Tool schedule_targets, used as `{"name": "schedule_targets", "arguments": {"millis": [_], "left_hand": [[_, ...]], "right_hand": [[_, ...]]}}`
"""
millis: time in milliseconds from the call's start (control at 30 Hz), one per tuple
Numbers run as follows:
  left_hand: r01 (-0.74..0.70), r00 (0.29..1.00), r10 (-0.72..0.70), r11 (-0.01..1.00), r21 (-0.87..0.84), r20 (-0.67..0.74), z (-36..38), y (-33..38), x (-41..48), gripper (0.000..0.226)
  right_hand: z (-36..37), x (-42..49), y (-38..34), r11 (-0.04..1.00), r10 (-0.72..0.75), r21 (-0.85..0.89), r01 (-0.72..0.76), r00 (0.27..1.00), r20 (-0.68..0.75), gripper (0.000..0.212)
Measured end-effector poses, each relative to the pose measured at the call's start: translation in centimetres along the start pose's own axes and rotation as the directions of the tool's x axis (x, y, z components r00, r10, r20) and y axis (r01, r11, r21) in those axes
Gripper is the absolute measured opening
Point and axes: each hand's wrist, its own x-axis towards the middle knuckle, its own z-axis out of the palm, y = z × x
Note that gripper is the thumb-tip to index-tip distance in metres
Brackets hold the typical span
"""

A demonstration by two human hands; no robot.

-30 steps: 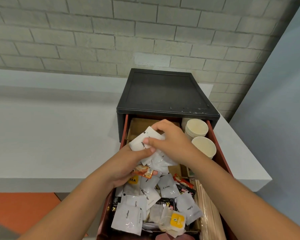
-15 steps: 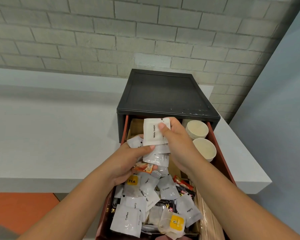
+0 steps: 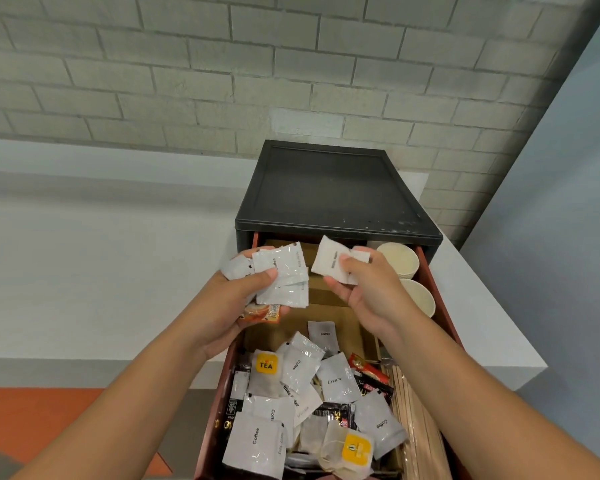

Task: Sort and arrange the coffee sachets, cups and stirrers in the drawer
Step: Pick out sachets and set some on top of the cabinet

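Left hand [image 3: 243, 299] clamped on a fan of white foil sachets [image 3: 281, 278] over the open red-brown drawer [image 3: 440, 306]. Right hand [image 3: 364, 292] pinches one white paper sachet [image 3: 329, 263]. Step: sorting by type; mixed sachet pile [image 3: 305, 393] remains. Next, likely: set it in the bare back section.

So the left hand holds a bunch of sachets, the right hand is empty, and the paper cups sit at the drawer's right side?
Not quite. In the head view the right hand is not empty: it pinches a white sachet. The left hand does hold a bunch of sachets, and the paper cups sit at the drawer's right side.
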Motion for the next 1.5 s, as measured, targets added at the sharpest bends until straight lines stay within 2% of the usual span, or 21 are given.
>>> {"name": "schedule_targets", "arguments": {"millis": [167,300,400,600,667,733,800,867,1000,1100,1200,1267,1367,1500], "left_hand": [[-0.026,0.999,0.026,1.0,-0.003,-0.023,-0.7,0.3,0.2,0.03],[-0.028,0.999,0.028,0.999,-0.016,-0.017,-0.8,0.3,0.2,0.029],[-0.024,1.0,0.024,1.0,-0.006,-0.015,-0.7,0.1,0.1,0.03],[-0.011,0.999,0.012,1.0,0.005,-0.033,-0.7,0.1,0.3,0.034],[-0.013,0.999,0.013,1.0,0.008,-0.032,-0.7,0.1,0.4,0.036],[-0.016,1.0,0.016,1.0,0.015,-0.025,-0.6,0.1,0.5,0.037],[-0.021,1.0,0.022,0.999,0.036,-0.022,-0.4,0.0,0.5,0.038],[-0.027,1.0,0.028,0.998,0.058,-0.008,0.1,-0.2,0.6,0.036],[-0.028,0.999,0.025,0.997,0.076,0.033,1.1,-0.6,0.7,0.039],[-0.017,0.999,0.015,0.999,0.046,0.046,1.0,-0.8,0.6,0.046],[-0.032,0.999,0.032,0.998,0.053,0.01,0.8,-0.8,0.6,0.041],[-0.037,0.999,0.038,0.998,0.054,-0.021,0.5,-0.8,0.5,0.04],[-0.047,0.997,0.051,0.997,0.068,-0.057,0.2,-0.5,0.4,0.041],[-0.072,0.996,0.074,0.997,0.036,-0.043,0.0,-0.2,0.2,0.039]], "right_hand": [[0.5,1.7,1.9,0.991,0.135,0.006,-0.134,0.99,-0.036,0.058],[1.0,3.3,2.2,0.994,0.103,-0.035,-0.107,0.99,-0.099,0.082],[0.8,4.3,2.6,0.978,0.076,-0.186,-0.098,0.99,-0.121,0.094],[0.0,4.1,3.7,0.844,-0.069,-0.536,0.018,0.995,-0.075,0.078],[-0.1,3.2,3.7,0.838,-0.121,-0.537,0.098,0.993,-0.007,0.064],[0.1,1.8,3.3,0.837,-0.182,-0.508,0.203,0.979,0.092,0.041],[0.5,0.4,2.5,0.825,-0.231,-0.48,0.299,0.953,0.196,0.023],[1.1,-0.8,1.5,0.793,-0.282,-0.463,0.396,0.912,0.298,0.014],[1.6,-1.5,0.2,0.625,-0.381,-0.565,0.538,0.843,0.381,0.018],[1.1,-1.2,-0.3,0.665,-0.405,-0.54,0.515,0.857,0.319,0.012],[0.6,-1.1,-0.4,0.71,-0.421,-0.516,0.479,0.876,0.234,0.011],[0.1,-1.2,-0.3,0.699,-0.479,-0.508,0.503,0.857,0.189,0.016],[-0.7,-1.6,-0.2,0.622,-0.557,-0.538,0.569,0.804,0.207,0.026],[-2.1,-1.8,0.8,0.445,-0.585,-0.667,0.597,0.758,0.288,0.027]]}}
